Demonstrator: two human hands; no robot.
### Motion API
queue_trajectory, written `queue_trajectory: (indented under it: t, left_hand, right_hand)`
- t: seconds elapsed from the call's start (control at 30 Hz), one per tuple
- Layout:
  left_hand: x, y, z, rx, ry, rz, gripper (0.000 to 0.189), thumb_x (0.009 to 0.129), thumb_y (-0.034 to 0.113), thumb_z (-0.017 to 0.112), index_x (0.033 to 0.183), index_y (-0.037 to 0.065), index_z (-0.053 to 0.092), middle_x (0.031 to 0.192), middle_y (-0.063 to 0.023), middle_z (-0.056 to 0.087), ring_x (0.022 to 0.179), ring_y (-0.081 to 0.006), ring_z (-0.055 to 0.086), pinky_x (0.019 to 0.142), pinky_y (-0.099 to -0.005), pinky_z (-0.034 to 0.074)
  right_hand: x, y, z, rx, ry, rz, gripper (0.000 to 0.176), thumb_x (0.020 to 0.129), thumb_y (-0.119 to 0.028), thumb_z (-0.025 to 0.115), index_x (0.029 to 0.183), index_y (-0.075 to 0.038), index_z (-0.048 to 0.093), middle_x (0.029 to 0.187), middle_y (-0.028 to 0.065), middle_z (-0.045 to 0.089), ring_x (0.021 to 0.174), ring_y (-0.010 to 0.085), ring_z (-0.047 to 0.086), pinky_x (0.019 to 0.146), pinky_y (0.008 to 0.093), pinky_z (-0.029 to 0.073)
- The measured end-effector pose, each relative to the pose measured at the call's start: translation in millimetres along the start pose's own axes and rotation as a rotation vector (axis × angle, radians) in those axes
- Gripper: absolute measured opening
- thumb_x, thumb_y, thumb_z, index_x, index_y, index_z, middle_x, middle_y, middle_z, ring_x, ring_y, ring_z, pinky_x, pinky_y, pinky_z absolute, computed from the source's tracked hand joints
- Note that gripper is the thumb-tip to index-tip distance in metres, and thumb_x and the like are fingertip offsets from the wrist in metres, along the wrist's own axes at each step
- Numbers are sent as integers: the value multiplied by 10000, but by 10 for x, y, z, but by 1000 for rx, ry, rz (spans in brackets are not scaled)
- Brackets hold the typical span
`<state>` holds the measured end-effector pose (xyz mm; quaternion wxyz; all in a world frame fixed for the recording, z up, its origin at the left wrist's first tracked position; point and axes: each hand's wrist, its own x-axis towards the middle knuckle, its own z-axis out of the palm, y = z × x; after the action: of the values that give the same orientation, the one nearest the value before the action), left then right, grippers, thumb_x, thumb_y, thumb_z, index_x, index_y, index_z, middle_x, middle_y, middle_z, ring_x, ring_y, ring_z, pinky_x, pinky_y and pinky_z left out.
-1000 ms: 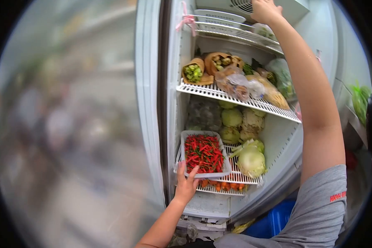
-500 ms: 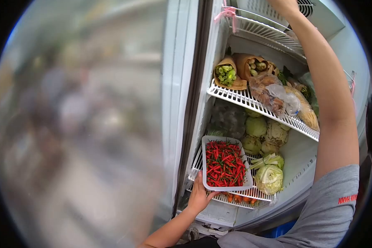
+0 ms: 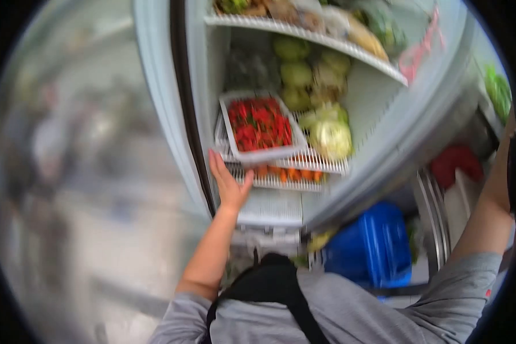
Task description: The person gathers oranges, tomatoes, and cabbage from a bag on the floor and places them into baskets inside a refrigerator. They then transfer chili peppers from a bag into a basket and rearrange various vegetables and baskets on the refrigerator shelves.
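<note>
A white tray full of red chilies sits on a wire shelf in the open refrigerator. My left hand is just below the tray's front edge, fingers apart and pointing up; whether it touches the tray is unclear. Right of the tray lies a pale green cabbage, with more round green vegetables behind. Orange carrots show on the shelf below. My right arm reaches up at the far right, and its hand is hidden past the edge of the view.
An upper wire shelf carries wrapped produce. The refrigerator's door edge stands at the left. A blue bin is at the lower right, near metal trays and a red object. Leafy greens show at far right.
The view has shifted down and to the right. My left hand's fingers now stand slightly off the tray's lower edge. My right arm has swung from the upper shelf out to the far right.
</note>
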<state>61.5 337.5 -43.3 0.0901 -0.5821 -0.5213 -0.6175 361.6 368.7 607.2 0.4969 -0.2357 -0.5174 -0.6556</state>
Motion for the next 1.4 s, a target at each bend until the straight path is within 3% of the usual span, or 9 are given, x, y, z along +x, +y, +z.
queue_trajectory:
  t: [0.13, 0.3, 0.4, 0.47, 0.73, 0.97, 1.03, 1.13, 1.4]
  left_hand:
    - [-260, 262, -107, -243, 184, 93, 548, 889, 139, 538, 1381, -9, 347, 1420, -177, 297, 1182, -286, 477, 967, -395, 454]
    - [-312, 791, -386, -750, -224, -255, 398, 1034, 250, 329, 1051, -39, 602, 872, -101, 635, 809, -175, 629, 768, -305, 527]
    - [-378, 1137, -474, -1430, -659, -830, 897, 898, 764, 162, 1447, 87, 372, 1326, -178, 522, 1112, -294, 565, 921, -451, 493]
    - [-616, 1259, -533, -1744, -826, -1100, 1011, 805, 855, 178, 1536, 159, 122, 1519, -147, 272, 1290, -361, 416, 975, -575, 429]
    - [-2437, 612, -87, -1477, -424, -1705, 734, 945, 466, 524, 1505, 273, 90, 1499, -84, 297, 1382, -281, 310, 1124, -489, 283]
    - [-4129, -217, -160, -569, -541, -1698, 821, 913, 590, 508, 1513, 119, 205, 1558, -168, 217, 1416, -382, 244, 1133, -509, 260]
    - [-5148, -783, -525, 260, -1083, -1290, 824, 892, 477, 618, 1516, 123, 212, 1566, -221, 138, 1432, -417, 175, 1143, -509, 240]
    - [-5394, -903, -919, 703, -1237, -872, 850, 834, 329, 718, 1506, 114, 244, 1551, -265, 125, 1424, -444, 166, 1138, -508, 255]
    - [-5199, -1562, -854, 791, -1055, -1080, 1067, 757, 302, 761, 1534, 128, 51, 1474, -205, 374, 1261, -381, 486, 1016, -459, 425]
  right_hand:
    - [-1067, -159, -1301, 168, -121, 77, 251, 921, -271, 510, 907, -39, 605, 756, 133, 594, 673, 233, 567, 642, 394, 482]
    - [-2611, -580, -3063, 443, -313, 286, 190, 896, -211, 532, 887, -28, 581, 755, 121, 567, 655, 224, 532, 631, 381, 461]
    - [-3880, -932, -4310, 487, -624, 705, 156, 881, -175, 546, 874, -21, 567, 754, 114, 551, 645, 218, 511, 625, 374, 448]
    - [-3807, -1711, -4284, 773, -522, 456, 202, 738, -189, 604, 706, -40, 471, 683, 91, 505, 610, 193, 440, 564, 362, 331]
    - [-5120, -2761, -4797, 1096, -1478, 283, 201, 726, -310, 646, 884, -187, 649, 863, -19, 557, 802, 198, 520, 731, 383, 365]
    - [-6868, -3462, -4763, 1144, -1524, 125, 218, 723, -183, 616, 929, -227, 673, 879, -26, 546, 864, 200, 508, 787, 402, 366]
    - [-7275, -3718, -4552, 1056, -1484, 97, 230, 719, -166, 616, 933, -227, 672, 888, -27, 546, 876, 203, 512, 794, 405, 371]
    - [-7820, -4105, -4105, 958, -1434, 81, 256, 725, -134, 608, 959, -225, 662, 915, -22, 548, 895, 210, 523, 819, 413, 373]
    - [-8414, -4950, -3710, 749, -1318, 227, 333, 772, -63, 591, 1047, -242, 651, 965, -19, 559, 1004, 205, 536, 949, 511, 333]
